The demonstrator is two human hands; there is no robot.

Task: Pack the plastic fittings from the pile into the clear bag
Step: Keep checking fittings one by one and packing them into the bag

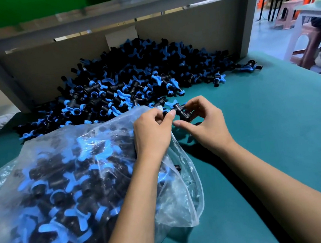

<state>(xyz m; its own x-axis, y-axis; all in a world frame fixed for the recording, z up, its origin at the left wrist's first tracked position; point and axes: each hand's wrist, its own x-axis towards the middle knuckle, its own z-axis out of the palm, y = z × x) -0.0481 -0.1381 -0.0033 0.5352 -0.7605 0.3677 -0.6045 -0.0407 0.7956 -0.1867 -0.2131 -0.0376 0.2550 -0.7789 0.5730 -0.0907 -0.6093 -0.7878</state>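
Fittings of black plastic (129, 80), each a short tee-shaped body with bright blue collars and blue winged handles, lie heaped in a broad pile at the back of the green table (268, 127), against a grey panel (184, 32). Many more fill the clear bag (62, 185), which lies on the table's near left, wrinkled and glossy. At the bag's mouth the left hand (151, 131) and the right hand (202, 124) together hold one fitting (180, 111), fingers of both curled and pinching it: the left at a blue collar, the right around the black body. Pink stools (294, 14) stand on the floor beyond.
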